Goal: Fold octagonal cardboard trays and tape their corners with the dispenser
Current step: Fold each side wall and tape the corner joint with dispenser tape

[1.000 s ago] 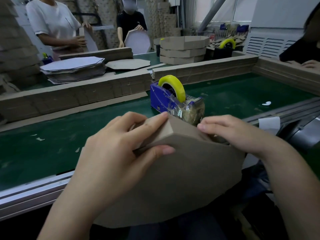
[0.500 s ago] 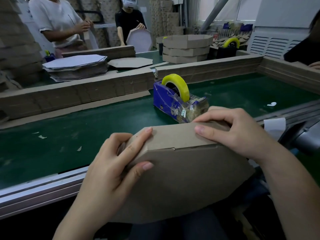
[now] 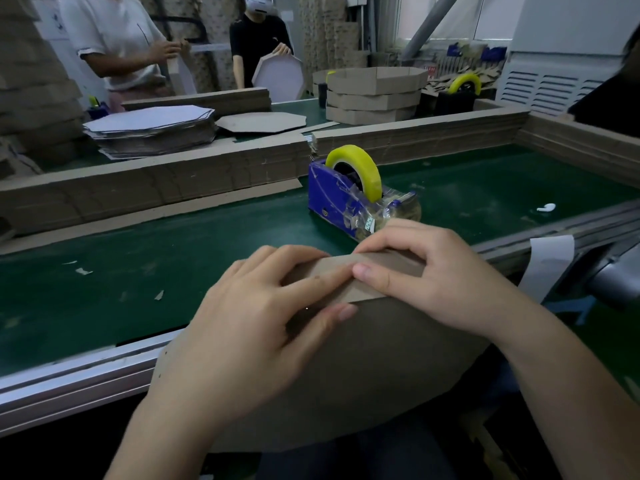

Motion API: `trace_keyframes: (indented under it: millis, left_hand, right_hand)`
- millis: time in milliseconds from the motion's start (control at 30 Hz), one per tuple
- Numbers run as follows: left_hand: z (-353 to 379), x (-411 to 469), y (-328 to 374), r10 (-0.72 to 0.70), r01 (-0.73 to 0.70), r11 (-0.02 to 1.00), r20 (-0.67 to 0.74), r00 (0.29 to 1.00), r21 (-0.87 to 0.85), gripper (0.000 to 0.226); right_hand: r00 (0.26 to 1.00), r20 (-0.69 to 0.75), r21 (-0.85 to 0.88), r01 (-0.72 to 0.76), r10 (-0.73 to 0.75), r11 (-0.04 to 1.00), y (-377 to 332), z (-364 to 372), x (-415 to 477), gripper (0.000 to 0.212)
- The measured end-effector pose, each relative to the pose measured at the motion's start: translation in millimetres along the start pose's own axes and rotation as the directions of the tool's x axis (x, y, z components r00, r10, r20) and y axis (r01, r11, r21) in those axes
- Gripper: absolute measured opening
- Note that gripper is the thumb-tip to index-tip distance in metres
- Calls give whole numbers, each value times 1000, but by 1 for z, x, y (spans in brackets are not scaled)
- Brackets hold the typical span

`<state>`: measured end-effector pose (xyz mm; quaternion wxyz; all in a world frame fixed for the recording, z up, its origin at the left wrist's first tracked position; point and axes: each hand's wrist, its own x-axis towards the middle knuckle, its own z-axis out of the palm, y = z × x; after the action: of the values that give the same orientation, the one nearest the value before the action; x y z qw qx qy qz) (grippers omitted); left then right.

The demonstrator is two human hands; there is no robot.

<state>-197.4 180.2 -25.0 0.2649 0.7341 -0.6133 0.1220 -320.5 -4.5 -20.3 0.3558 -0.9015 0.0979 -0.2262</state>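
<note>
The octagonal cardboard tray is held on edge above the person's lap, at the near edge of the green surface. Its base panel faces the camera and one side wall is folded away along the top. The left hand pinches the fold, with fingers laid over the wall and the thumb on the base panel. The right hand meets it there, its grip closed over the rim with the thumb pressing the wall flat. Whether tape already covers that corner cannot be told, as the fingers hide it.

The main risk appears to be springback. One hand would have to let go to fetch tape, and the creased wall could then open or slide out of line, so the corner would be taped crooked or gapped.

The blue tape dispenser stands just beyond the right hand. Its front is wadded with loose clear tape, so the free end of the yellow tape roll may be hard to catch cleanly. A strip could fold onto itself, and fingertips passing the cutter could get nicked.
</note>
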Motion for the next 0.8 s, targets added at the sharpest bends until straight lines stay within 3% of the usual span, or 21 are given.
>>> trace_keyframes:
  millis: [133,267,567,800]
  left_hand:
    - [1,5,2,-38,37,998,-19,999,-48,42]
    - [4,4,0,-121,102,976,-90,989,-192,38]
    - [4,3,-4,-199,168,949,-94,975,-266,38]
    - [-4,3,-9,-2,1,999,33,999,32,39]
  right_hand:
    - [994,73,149,-92,82,985,8,-16,2,35]
    - [988,119,326,-132,98,936,18,-20,6,21]
    - [981,189,347,-105,40,932,24,-18,23,24]
    - [995,95,386,-47,11,922,27,-8,14,20]
